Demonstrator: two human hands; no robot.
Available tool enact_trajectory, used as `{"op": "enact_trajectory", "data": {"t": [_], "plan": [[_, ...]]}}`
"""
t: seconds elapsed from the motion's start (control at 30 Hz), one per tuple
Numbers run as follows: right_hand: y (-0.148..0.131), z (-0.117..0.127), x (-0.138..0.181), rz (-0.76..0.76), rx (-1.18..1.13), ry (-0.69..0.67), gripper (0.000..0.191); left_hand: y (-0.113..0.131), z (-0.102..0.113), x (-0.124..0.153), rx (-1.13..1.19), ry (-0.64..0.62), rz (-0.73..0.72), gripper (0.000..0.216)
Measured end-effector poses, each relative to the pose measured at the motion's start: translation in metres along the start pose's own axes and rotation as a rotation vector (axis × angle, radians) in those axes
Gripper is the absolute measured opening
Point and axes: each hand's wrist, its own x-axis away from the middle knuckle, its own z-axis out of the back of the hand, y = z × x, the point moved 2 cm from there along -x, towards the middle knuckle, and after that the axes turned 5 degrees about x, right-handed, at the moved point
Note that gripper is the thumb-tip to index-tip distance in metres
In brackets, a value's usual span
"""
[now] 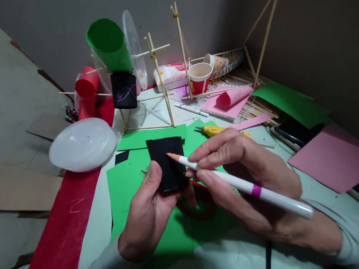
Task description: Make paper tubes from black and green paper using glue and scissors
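Observation:
My left hand (151, 212) is closed round a small black paper cup (171, 172), thumb on its near left side. In my right hand (249, 178) is a white marker (231, 180) with a purple band, gripped like a writing tool. Its pale orange tip is at the front face of the black cup; whether it touches I cannot tell. No mark shows on that face. Beneath both hands lie green paper sheets (126, 207) and a red loop (199, 213), partly hidden. A grey pointed tip (144, 171) pokes out beside my left thumb.
Behind stands a stick frame (164, 91), near a green paper cup (110, 49) and a black cup with a purple drawing (126, 90). A plastic lid (83, 143) lies left, a yellow-handled tool (213, 129) ahead. Pink paper (338, 158), phone-like black objects and several sticks are right.

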Motion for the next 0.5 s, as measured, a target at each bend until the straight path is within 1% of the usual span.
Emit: {"op": "enact_trajectory", "data": {"t": [0.13,0.3,0.5], "plan": [[-0.0024,0.0021,-0.0018,0.009,0.02,-0.025,0.021,-0.0005,0.0016,0.0005,0.005,-0.007,0.0,0.027],[-0.0034,0.0035,-0.0037,0.073,0.018,-0.031,0.018,-0.0013,0.002,0.0006,0.001,-0.012,-0.008,0.029],[0.0012,0.0,-0.0027,0.068,-0.013,-0.028,0.02,-0.0023,0.0029,0.0009,-0.001,-0.009,0.014,0.029]]}}
